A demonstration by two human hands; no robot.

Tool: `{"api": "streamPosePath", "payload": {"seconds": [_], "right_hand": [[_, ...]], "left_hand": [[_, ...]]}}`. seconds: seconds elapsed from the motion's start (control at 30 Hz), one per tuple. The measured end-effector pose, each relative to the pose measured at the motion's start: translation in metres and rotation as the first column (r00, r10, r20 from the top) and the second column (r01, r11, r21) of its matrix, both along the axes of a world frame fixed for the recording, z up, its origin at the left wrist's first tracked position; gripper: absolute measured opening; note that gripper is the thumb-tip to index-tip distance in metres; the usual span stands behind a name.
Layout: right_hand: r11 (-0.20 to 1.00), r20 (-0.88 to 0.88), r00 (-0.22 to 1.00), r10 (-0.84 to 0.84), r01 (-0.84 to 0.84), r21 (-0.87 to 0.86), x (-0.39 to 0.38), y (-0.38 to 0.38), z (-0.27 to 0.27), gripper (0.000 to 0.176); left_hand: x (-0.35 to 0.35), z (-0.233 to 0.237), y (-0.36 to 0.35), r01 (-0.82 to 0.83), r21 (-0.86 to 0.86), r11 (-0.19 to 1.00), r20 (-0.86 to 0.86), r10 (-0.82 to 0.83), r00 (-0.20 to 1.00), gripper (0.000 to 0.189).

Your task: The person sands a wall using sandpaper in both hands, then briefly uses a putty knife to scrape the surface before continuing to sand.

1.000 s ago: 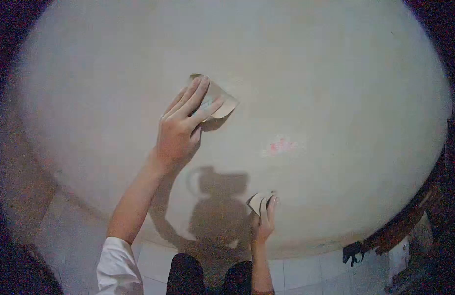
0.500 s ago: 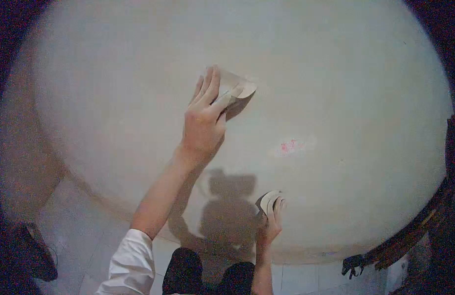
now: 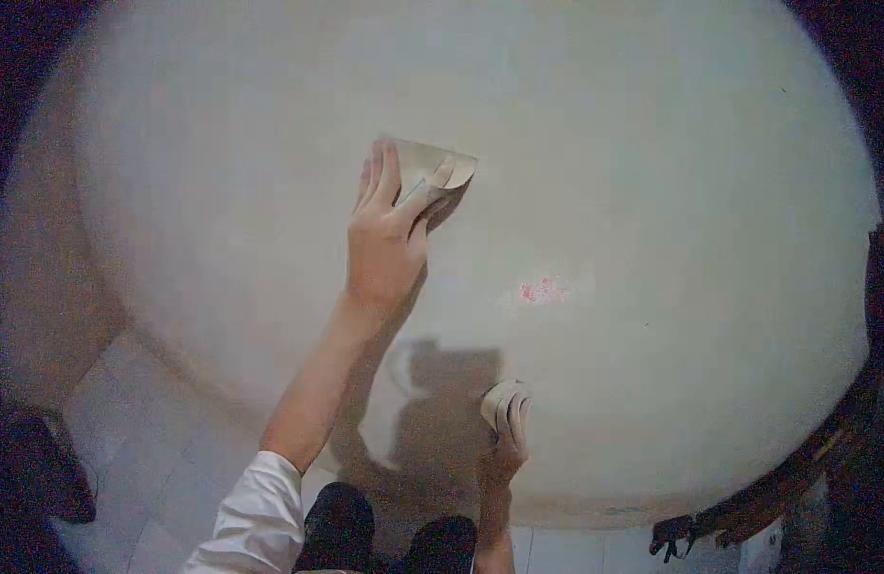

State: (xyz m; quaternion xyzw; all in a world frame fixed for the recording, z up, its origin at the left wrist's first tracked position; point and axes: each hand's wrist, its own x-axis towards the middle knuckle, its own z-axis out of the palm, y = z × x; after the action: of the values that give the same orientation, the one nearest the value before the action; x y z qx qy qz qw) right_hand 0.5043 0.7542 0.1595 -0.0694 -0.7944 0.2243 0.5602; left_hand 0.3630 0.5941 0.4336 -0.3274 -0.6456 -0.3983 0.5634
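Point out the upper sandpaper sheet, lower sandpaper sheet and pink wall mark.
Upper sandpaper sheet (image 3: 419,161): head view, flat upper part.
Lower sandpaper sheet (image 3: 503,393): head view, curled upper part.
Pink wall mark (image 3: 543,289): head view, central area.

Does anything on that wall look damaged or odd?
Yes: a reddish-pink patch on the wall, below and right of the left hand in the picture. It looks odd against the pale surface around it; I can't tell whether it's stain or damage.
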Motion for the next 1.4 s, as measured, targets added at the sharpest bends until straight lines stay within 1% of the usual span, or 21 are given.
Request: {"api": "streamPosePath", "payload": {"seconds": [0.07,0.13,0.17,0.23,0.27,0.33,0.37,0.43,0.47,0.53,0.57,0.67,0.73,0.8,0.83,0.9,1.07,1.27,1.33,1.37,1.4], "right_hand": [[1.000,-0.023,1.000,0.007,-0.007,0.009,0.001,-0.011,-0.012,0.037],[1.000,-0.102,0.995,0.004,-0.003,0.008,-0.004,-0.011,-0.018,0.036],[1.000,-0.097,0.995,0.017,-0.016,0.005,-0.005,-0.014,-0.018,0.036],[0.993,0.008,1.000,-0.022,0.023,-0.119,-0.003,-0.023,-0.010,0.034],[0.993,0.011,1.000,-0.017,0.018,-0.119,-0.004,-0.021,-0.014,0.034],[0.999,-0.117,0.992,0.047,-0.046,0.004,-0.010,-0.018,-0.027,0.034],[0.999,-0.119,0.992,0.042,-0.042,0.001,-0.009,-0.015,-0.031,0.034],[0.998,-0.088,0.996,0.019,-0.015,0.056,-0.008,-0.013,-0.030,0.035],[0.998,-0.090,0.996,0.015,-0.010,0.056,-0.009,-0.015,-0.029,0.035],[0.999,-0.021,0.999,-0.041,0.041,0.013,-0.009,-0.023,-0.025,0.038],[0.999,-0.020,0.999,-0.037,0.038,0.018,-0.008,-0.027,-0.022,0.038],[0.999,-0.017,0.999,-0.048,0.048,-0.013,-0.011,-0.032,-0.019,0.043],[0.998,-0.025,0.998,-0.059,0.059,-0.011,-0.014,-0.029,-0.025,0.048],[0.999,-0.025,0.999,-0.048,0.047,-0.026,-0.014,-0.029,-0.026,0.049],[0.998,-0.026,0.999,-0.039,0.038,-0.040,-0.014,-0.029,-0.026,0.050],[0.999,-0.010,0.999,-0.038,0.038,-0.038,-0.015,-0.024,-0.033,0.050],[0.995,0.007,0.996,-0.087,0.087,0.058,-0.015,-0.017,-0.036,0.050],[0.998,0.004,0.998,-0.065,0.065,-0.025,-0.015,-0.024,-0.032,0.048],[0.992,0.090,0.989,-0.120,0.122,-0.021,-0.018,-0.014,-0.042,0.044],[0.993,0.089,0.989,-0.117,0.119,-0.024,-0.020,-0.012,-0.043,0.044],[0.997,0.011,0.997,-0.080,0.080,0.014,-0.021,-0.012,-0.041,0.041]], "left_hand": [[0.006,-0.013,-0.003,-0.008,-0.007,1.000,0.006,0.008,1.000,0.042],[0.009,-0.022,0.007,0.057,-0.183,0.982,-0.014,-0.060,0.998,0.055],[0.015,-0.027,0.015,0.045,-0.186,0.981,-0.009,-0.047,0.999,0.055],[0.026,-0.035,0.030,0.193,-0.365,0.911,-0.065,-0.232,0.970,0.061],[0.026,-0.036,0.029,0.190,-0.364,0.912,-0.061,-0.228,0.972,0.061],[0.023,-0.038,0.025,0.256,-0.367,0.895,-0.083,-0.305,0.949,0.062],[0.019,-0.037,0.021,0.258,-0.370,0.892,-0.084,-0.309,0.947,0.062],[0.006,-0.035,0.001,0.163,-0.442,0.882,-0.098,-0.228,0.969,0.060],[0.000,-0.033,-0.008,0.166,-0.442,0.881,-0.100,-0.233,0.967,0.060],[-0.007,-0.032,-0.030,0.064,-0.458,0.886,-0.131,-0.139,0.982,0.057],[-0.006,-0.030,-0.040,0.015,-0.433,0.901,-0.151,-0.089,0.984,0.046],[-0.027,-0.029,-0.070,-0.100,-0.387,0.917,-0.168,0.036,0.985,0.046],[-0.044,-0.027,-0.087,-0.092,-0.342,0.935,-0.152,0.041,0.987,0.047],[-0.055,-0.025,-0.102,-0.078,-0.147,0.986,-0.047,0.072,0.996,0.046],[-0.062,-0.024,-0.106,-0.076,-0.146,0.986,-0.048,0.070,0.996,0.046],[-0.073,-0.025,-0.108,0.035,0.082,0.996,-0.056,-0.030,0.998,0.045],[-0.071,-0.028,-0.087,-0.004,0.152,0.988,0.000,0.004,1.000,0.045],[-0.068,-0.029,-0.080,-0.018,0.133,0.991,0.003,0.017,1.000,0.041],[-0.053,-0.031,-0.077,-0.019,0.107,0.994,0.000,0.020,1.000,0.038],[-0.036,-0.032,-0.076,0.051,0.085,0.995,0.150,-0.063,0.987,0.034],[-0.018,-0.032,-0.076,0.124,0.072,0.990,0.299,-0.140,0.944,0.031]]}}
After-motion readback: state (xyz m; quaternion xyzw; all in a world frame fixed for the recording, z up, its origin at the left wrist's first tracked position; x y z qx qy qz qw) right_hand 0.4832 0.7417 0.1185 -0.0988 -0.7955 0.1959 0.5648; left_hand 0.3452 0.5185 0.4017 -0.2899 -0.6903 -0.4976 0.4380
